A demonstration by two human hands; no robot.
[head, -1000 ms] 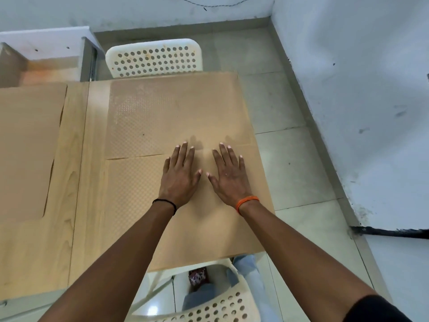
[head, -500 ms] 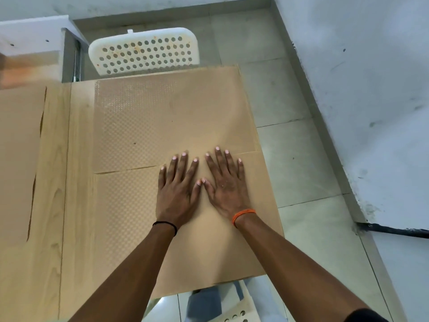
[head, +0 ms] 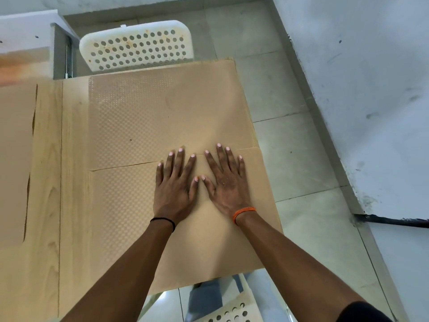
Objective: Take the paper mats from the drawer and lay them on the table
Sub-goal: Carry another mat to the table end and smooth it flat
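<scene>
Pale wood-grain counter (head: 46, 182) fills the left and middle of the view, with grey floor tiles (head: 290, 112) to its right and a scuffed white wall (head: 371, 89) beyond them. Two brown paper mats lie on the right part of the counter, one behind the other: the far paper mat (head: 162, 112) reaches the counter's back edge, and the near paper mat (head: 120, 217) meets or slightly overlaps it along a seam running across the middle; both show a fine embossed dot pattern. More brown paper (head: 14, 159) covers the counter at the far left. The left hand (head: 175, 189) and the right hand (head: 226, 182) rest flat, palms down, on the near mat just beside each other, fingers straight and spread, thumbs almost touching, fingertips reaching the seam. A black band (head: 163, 220) circles the left wrist and an orange band (head: 243, 211) the right. A white perforated chair (head: 137, 49) stands behind the counter, and another white perforated chair back (head: 232, 314) shows at the bottom edge.
</scene>
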